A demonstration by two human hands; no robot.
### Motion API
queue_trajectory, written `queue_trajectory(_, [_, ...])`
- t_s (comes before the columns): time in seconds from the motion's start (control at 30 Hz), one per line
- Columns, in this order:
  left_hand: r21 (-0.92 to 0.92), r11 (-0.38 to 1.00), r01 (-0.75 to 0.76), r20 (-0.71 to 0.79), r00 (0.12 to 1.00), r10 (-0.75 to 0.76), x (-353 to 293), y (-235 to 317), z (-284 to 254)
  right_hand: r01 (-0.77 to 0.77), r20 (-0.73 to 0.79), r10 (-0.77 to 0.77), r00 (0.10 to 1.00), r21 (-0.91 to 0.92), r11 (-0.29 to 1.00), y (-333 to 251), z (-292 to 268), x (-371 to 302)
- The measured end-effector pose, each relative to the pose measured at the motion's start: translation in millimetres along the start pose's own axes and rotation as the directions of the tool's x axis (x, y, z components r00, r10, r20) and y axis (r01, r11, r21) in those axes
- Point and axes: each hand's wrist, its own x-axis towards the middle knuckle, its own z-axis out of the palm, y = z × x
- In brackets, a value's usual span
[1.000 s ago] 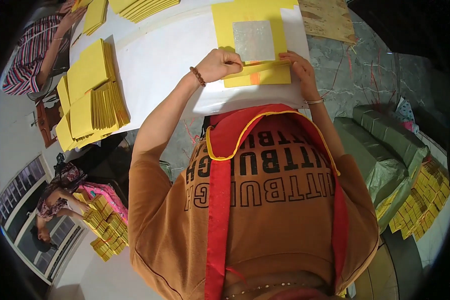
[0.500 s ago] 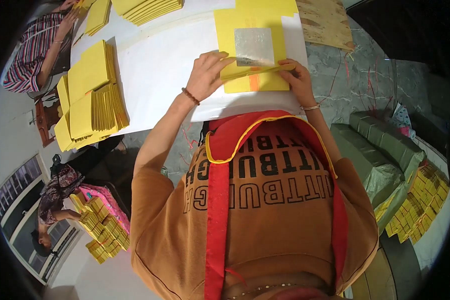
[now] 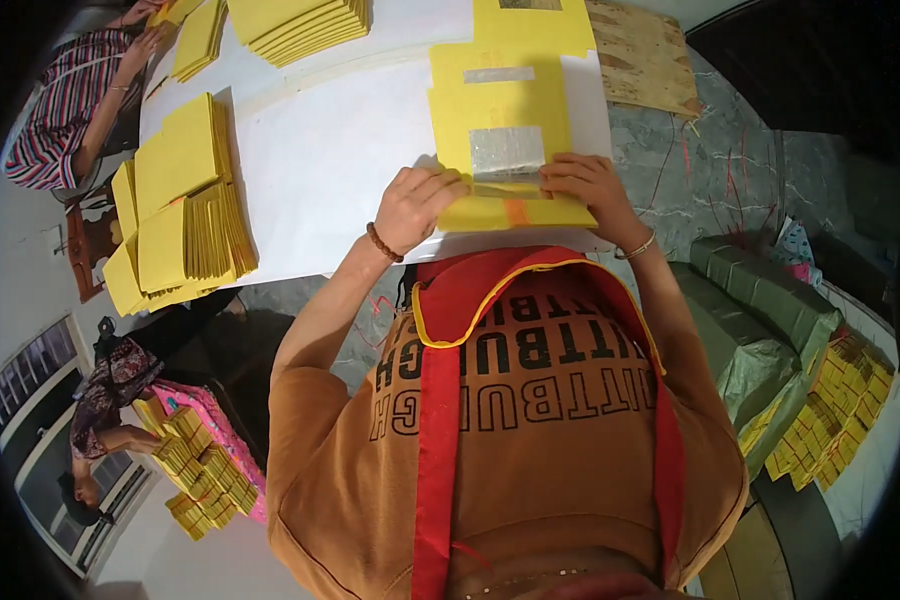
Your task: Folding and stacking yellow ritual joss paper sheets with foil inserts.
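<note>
At the right end of the white table, a yellow paper sheet (image 3: 460, 143) with a shiny silver patch (image 3: 506, 150) lies on other yellow sheets. Its near part is bent up in a fold between my hands, and an orange mark shows by the near edge. My left hand (image 3: 417, 212) grips the fold's left end with curled fingers, the thumb mostly hidden. At the right end, my right hand (image 3: 590, 195) pinches the same sheet, fingers together on top. A silver strip (image 3: 500, 75) shows farther up the yellow paper.
Stacks of folded yellow paper (image 3: 185, 200) stand on the table's left side, more (image 3: 300, 30) at the far edge. A person in a striped top (image 3: 65, 110) handles yellow paper at far left. Green wrapped bundles (image 3: 760, 300) sit at right; another person (image 3: 115, 400) is at lower left.
Both hands have come nearer to me with the sheet's fold, and the fingers now lie over it. The silver patch sits closer, and a second silver strip shows beyond it.
</note>
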Motion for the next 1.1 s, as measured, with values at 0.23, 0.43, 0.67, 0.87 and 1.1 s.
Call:
queue_trajectory(0.23, [-0.345, 0.68, 0.648, 0.036, 0.732, -0.68, 19, -3, 19, -0.468, -0.013, 0.582, 0.813, 0.581, 0.666, -10, 21, 20])
queue_trajectory(0.43, [-0.483, 0.428, 0.764, 0.124, 0.543, -0.83, 25, -16, 37, -0.466, -0.167, 0.726, 0.667, 0.667, 0.581, -7, 29, 34])
queue_trajectory(0.67, [-0.409, 0.43, 0.805, 0.078, 0.501, -0.862, 32, -20, 43, -0.64, -0.222, 0.745, 0.629, 0.396, 0.659, -16, 24, 44])
queue_trajectory(0.87, [-0.285, 0.485, 0.827, 0.062, 0.521, -0.851, 38, -16, 36, -0.684, -0.221, 0.716, 0.662, 0.211, 0.698, -23, 15, 52])
queue_trajectory(1.1, [-0.228, 0.492, 0.84, 0.056, 0.516, -0.855, 41, -18, 35, -0.65, -0.289, 0.7, 0.653, 0.259, 0.714, -18, 23, 56])
